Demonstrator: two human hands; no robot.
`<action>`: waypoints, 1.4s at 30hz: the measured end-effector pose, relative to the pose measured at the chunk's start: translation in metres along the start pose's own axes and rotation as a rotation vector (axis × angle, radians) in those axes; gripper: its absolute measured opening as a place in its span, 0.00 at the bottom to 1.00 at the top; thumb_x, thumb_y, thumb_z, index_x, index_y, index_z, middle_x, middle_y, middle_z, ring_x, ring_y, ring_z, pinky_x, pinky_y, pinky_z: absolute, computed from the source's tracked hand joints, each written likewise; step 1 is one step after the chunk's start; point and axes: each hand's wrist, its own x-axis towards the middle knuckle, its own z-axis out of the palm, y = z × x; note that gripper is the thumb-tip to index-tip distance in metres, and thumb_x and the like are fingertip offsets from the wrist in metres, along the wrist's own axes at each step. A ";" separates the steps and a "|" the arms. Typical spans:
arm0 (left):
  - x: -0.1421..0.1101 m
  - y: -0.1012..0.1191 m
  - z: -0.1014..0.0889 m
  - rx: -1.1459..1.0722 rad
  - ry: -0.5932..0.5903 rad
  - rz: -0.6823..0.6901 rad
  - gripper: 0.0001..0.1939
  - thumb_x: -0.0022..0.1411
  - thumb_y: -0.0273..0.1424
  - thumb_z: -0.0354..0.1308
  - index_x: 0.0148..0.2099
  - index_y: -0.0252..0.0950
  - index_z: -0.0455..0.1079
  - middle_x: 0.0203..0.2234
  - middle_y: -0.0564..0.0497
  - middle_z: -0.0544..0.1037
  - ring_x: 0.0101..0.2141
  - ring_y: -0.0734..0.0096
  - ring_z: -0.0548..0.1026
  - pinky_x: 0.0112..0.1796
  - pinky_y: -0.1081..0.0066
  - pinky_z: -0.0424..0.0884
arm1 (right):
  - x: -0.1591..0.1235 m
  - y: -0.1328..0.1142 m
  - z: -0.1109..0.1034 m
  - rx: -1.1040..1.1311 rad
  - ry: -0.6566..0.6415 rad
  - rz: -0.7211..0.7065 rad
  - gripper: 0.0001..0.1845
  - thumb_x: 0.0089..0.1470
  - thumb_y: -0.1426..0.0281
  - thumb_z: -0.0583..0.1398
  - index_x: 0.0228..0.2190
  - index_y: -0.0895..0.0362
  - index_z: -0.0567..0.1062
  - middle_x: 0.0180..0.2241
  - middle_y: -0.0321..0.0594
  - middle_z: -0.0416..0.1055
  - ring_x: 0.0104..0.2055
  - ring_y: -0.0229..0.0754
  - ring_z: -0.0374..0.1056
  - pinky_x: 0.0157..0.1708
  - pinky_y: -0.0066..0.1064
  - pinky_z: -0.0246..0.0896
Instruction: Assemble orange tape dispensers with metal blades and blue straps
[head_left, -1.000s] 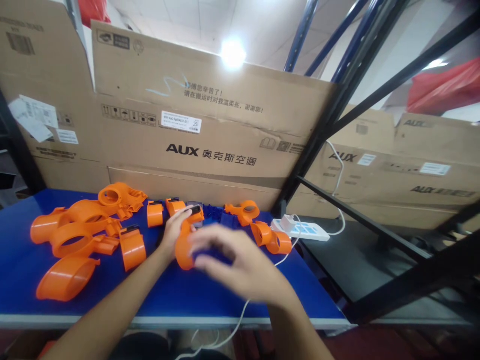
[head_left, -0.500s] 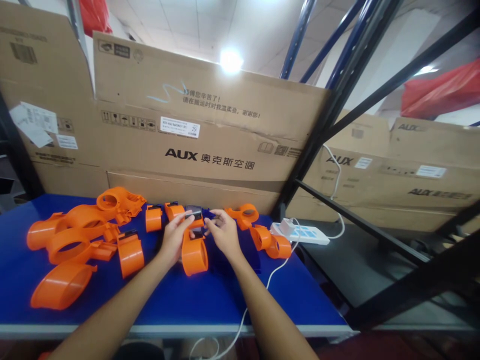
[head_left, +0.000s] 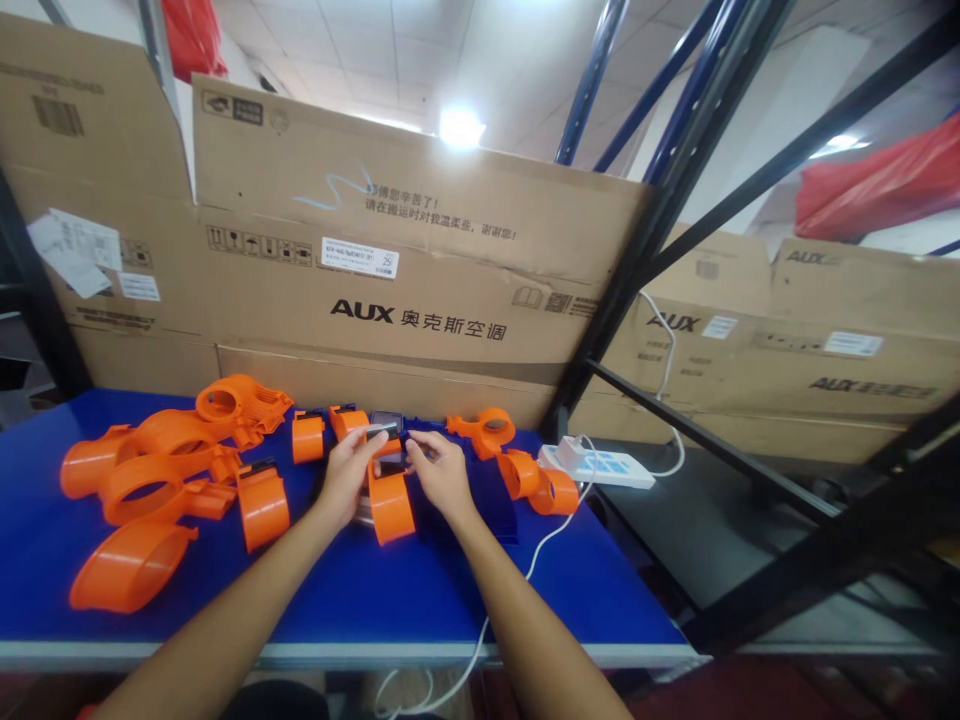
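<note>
- Judging by what shows, I'd call the work partway along: three orange rings with black strips (head_left: 263, 512), well left of the power strip (head_left: 615, 470), look fitted
- The plain orange parts (head_left: 135, 570), farther left of the power strip, show no black strip that I can make out; I judge those unfitted, along with the loose orange rings (head_left: 517, 472) just left of the power strip
- My left hand (head_left: 346, 478), left of the power strip, is closed on the dark-topped orange piece (head_left: 381, 434), which sits at its fingertips, partly hidden
- My right hand (head_left: 444, 482), between that piece and the power strip, has thumb and fingers drawn together beside the piece; I cannot tell whether they pinch anything
- An orange ring (head_left: 391, 510) lies below the held piece, left of the power strip; I cannot tell if they join
</note>
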 end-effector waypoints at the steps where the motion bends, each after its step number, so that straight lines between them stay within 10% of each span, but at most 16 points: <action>1: 0.000 0.000 0.000 0.010 -0.006 0.005 0.19 0.48 0.35 0.76 0.42 0.36 0.78 0.28 0.53 0.79 0.17 0.80 0.70 0.20 0.78 0.66 | 0.000 0.001 0.001 0.001 0.007 0.003 0.17 0.54 0.58 0.64 0.42 0.55 0.82 0.36 0.44 0.78 0.31 0.45 0.76 0.29 0.36 0.77; 42: 0.006 -0.009 -0.008 0.232 -0.046 0.066 0.26 0.49 0.34 0.71 0.52 0.37 0.74 0.29 0.53 0.78 0.15 0.81 0.67 0.19 0.76 0.62 | -0.008 -0.008 -0.002 -0.227 -0.028 -0.280 0.06 0.60 0.66 0.61 0.31 0.53 0.74 0.36 0.43 0.75 0.38 0.45 0.74 0.40 0.36 0.76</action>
